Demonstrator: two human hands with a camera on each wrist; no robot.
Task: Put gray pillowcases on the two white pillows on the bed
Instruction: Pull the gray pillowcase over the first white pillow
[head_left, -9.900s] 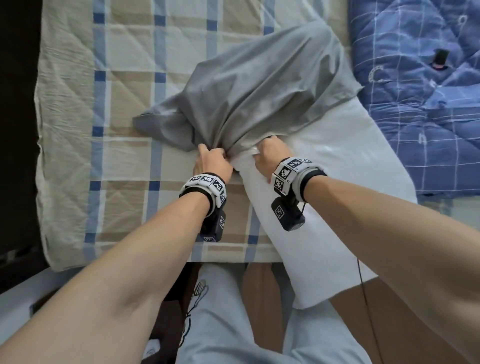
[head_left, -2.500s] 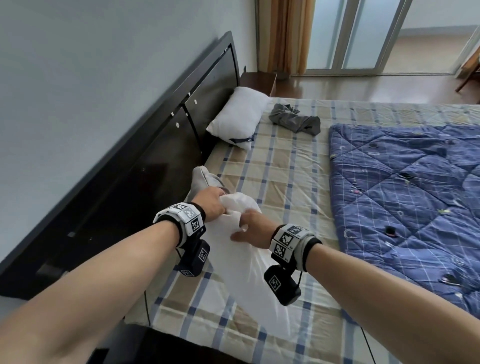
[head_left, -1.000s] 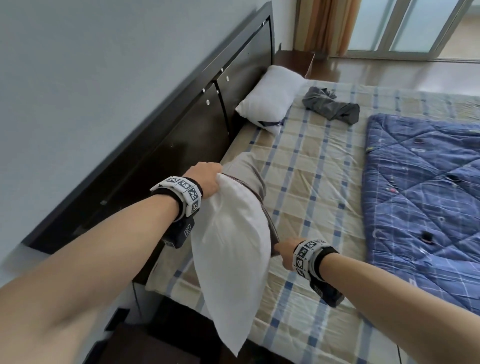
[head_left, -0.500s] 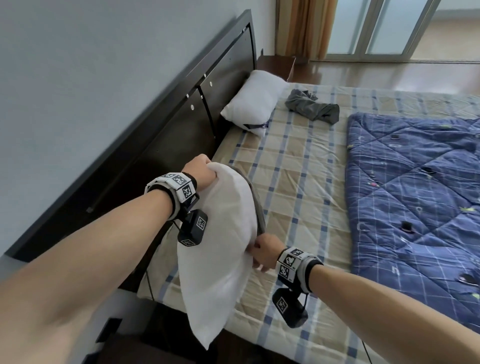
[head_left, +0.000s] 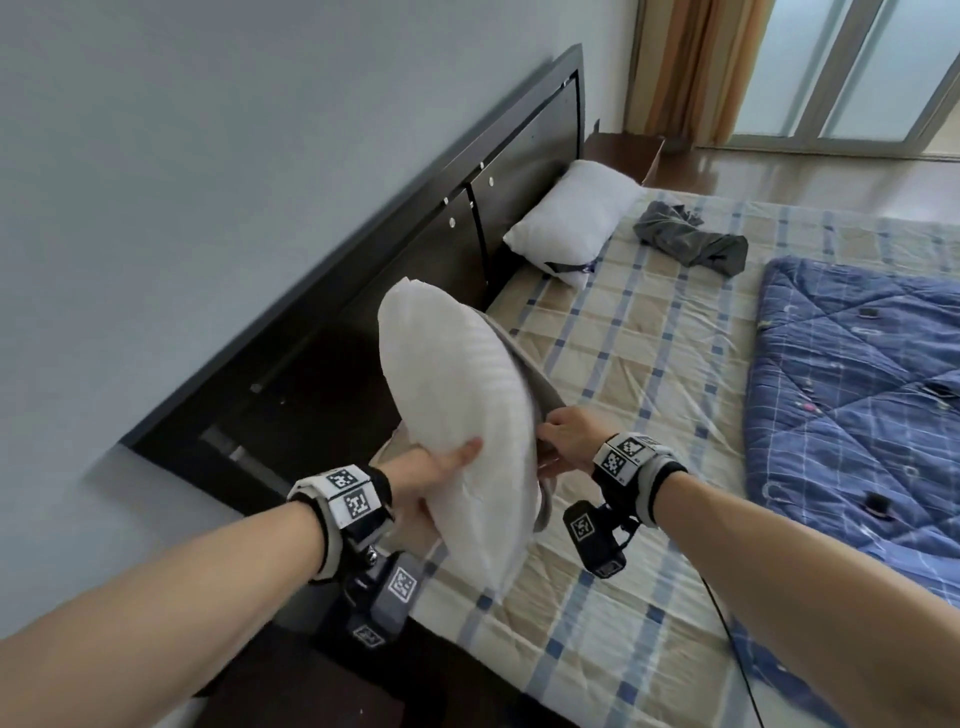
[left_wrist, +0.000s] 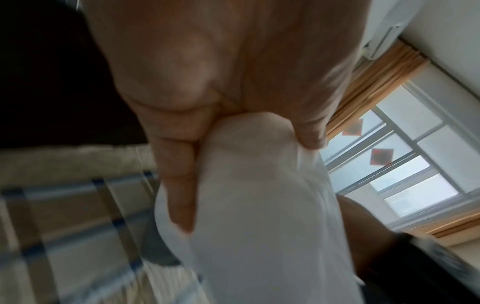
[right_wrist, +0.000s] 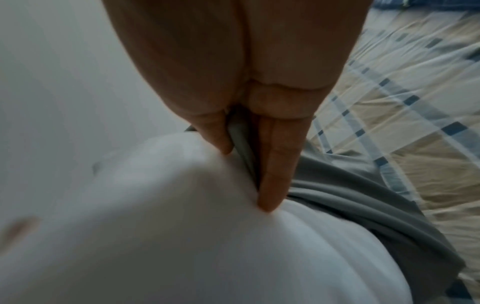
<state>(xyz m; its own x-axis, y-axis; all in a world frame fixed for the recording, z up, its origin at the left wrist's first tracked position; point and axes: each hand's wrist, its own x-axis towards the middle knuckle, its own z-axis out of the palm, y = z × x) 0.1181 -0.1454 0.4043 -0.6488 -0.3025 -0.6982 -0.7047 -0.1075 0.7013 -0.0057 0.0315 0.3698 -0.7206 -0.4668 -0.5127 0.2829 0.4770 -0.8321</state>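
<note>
Pillow (head_left: 462, 415) between both gripping hands

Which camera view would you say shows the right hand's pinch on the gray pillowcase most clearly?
The right wrist view: the right hand's fingers pinch the gray pillowcase edge against the white pillow. The head view shows only a gray strip behind the pillow. In the left wrist view, I cannot tell it apart.

Both forearms reach forward, the left hand (head_left: 434, 475) clamped with thumb extended, the right hand (head_left: 569, 441) pinching.
</note>
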